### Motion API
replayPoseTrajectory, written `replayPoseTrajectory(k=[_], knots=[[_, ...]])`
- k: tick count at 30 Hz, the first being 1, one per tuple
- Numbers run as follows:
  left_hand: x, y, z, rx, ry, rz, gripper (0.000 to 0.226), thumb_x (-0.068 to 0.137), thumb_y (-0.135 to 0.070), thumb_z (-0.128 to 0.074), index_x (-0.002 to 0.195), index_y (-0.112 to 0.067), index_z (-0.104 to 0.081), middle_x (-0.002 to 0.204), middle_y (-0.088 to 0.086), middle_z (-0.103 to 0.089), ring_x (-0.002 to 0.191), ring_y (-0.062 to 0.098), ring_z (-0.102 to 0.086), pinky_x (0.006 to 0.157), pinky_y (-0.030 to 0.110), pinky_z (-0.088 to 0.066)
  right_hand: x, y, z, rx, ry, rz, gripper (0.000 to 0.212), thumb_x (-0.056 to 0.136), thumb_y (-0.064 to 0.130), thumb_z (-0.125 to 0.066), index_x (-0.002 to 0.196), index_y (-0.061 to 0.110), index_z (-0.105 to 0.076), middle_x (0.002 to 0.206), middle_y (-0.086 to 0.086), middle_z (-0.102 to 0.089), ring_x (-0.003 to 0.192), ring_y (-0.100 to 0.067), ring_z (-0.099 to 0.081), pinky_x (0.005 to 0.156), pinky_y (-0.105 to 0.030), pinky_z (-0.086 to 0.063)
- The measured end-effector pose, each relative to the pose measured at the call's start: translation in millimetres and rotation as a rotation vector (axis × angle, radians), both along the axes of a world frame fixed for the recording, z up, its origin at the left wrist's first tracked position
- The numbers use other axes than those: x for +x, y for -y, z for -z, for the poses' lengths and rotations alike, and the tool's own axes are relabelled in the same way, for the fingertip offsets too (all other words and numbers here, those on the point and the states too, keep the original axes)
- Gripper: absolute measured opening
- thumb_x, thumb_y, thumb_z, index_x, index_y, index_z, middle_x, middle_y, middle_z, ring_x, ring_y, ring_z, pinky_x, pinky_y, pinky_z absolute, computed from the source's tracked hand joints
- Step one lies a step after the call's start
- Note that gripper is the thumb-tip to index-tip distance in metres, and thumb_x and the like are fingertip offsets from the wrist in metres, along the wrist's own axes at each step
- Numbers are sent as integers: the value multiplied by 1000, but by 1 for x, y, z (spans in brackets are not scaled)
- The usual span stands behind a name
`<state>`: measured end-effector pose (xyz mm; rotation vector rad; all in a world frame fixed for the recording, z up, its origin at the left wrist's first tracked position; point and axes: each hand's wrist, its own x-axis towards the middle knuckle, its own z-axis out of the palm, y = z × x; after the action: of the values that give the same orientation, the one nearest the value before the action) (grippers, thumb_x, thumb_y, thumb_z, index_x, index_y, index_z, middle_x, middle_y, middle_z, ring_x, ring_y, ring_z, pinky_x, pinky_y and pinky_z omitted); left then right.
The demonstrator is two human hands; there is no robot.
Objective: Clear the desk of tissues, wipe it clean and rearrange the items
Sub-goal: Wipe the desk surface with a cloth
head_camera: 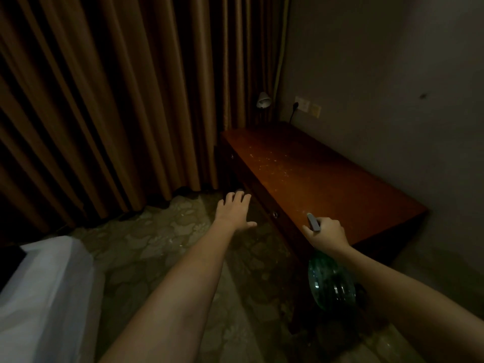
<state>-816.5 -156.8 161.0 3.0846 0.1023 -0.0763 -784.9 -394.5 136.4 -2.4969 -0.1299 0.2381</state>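
Two hands hover: the right hand (pixel 327 231) pinches a small grey object (pixel 313 222) at the table's (pixel 340 184) six o'clock edge; the left hand (pixel 234 212) spreads its fingers (pixel 230 198) wide, empty. Specks (pixel 267 163) suggest wiping comes next.

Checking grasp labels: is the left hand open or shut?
Open: the left hand stretches straight fingers over the patterned floor, beside the brown wooden desk, holding nothing.

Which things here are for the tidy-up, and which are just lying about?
For the job: wooden desk, pale specks on its top, small grey object held in the right hand.
Just lying about: brown curtain, desk lamp, wall socket, white bedding, green see-through thing below the desk.
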Motion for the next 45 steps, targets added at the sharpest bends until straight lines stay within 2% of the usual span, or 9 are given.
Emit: replayPoseTrajectory(k=[7, 10, 17, 24, 29, 32, 38, 45], knots=[[5, -16, -2, -17, 8, -9, 86, 89, -52, -59, 154, -18, -12, 160, 7, -13, 146, 30, -13, 117, 48, -23, 8, -7, 0, 73, 54, -84, 21, 91, 21, -63, 101, 11, -48, 80, -5, -54, 58, -13, -50, 48, -18, -38], [7, -26, -3, -9, 21, -1, 84, 91, -53, -56, 154, -18, -12, 160, 7, -13, 146, 30, -14, 117, 48, -22, 15, -19, 2, 109, 38, -51, 20, 91, 26, -62, 97, 9, -53, 82, -10, -58, 61, -18, -53, 52, -24, -44], [24, -43, -3, -4, 7, 15, 81, 92, -53, -54, 153, -18, -14, 160, 8, -12, 145, 31, -13, 117, 50, -22, 31, -32, 7, 119, 21, 66, 17, 95, 23, -57, 84, 11, -53, 71, -6, -57, 53, -14, -50, 45, -18, -40], [66, -41, 3, 13, -16, 18, 82, 92, -54, -54, 153, -19, -13, 159, 8, -15, 145, 31, -16, 116, 49, -23, 66, -30, 15, 218, -35, -33, 15, 91, 24, -62, 89, 14, -51, 83, -10, -58, 66, -20, -57, 62, -29, -49], [101, -40, 7, 16, -63, -11, 82, 91, -55, -54, 153, -19, -14, 157, 8, -19, 143, 31, -21, 115, 49, -25, 110, -39, 23, 199, -15, -75, 23, 91, 34, -61, 79, 21, -47, 74, -4, -54, 56, -14, -48, 50, -19, -41], [129, -42, 8, 11, -62, -56, 82, 91, -56, -54, 153, -19, -15, 156, 8, -22, 142, 32, -23, 114, 49, -26, 146, -42, 25, 168, -5, -30, 23, 95, 29, -57, 77, 20, -46, 68, 0, -51, 48, -7, -44, 41, -11, -35], [170, -36, 12, -4, -83, -104, 81, 91, -55, -54, 152, -19, -15, 155, 8, -23, 142, 31, -23, 114, 49, -25, 194, -36, 33, 105, -43, -97, 17, 93, 28, -59, 94, 14, -50, 73, -2, -55, 51, -8, -48, 43, -15, -36], [199, -32, 13, 16, -90, -129, 81, 92, -55, -53, 153, -18, -15, 155, 8, -23, 142, 31, -23, 114, 48, -26, 232, -42, 33, 113, 45, -182, 18, 92, 29, -61, 92, 15, -50, 74, -2, -54, 55, -10, -49, 48, -17, -41]])
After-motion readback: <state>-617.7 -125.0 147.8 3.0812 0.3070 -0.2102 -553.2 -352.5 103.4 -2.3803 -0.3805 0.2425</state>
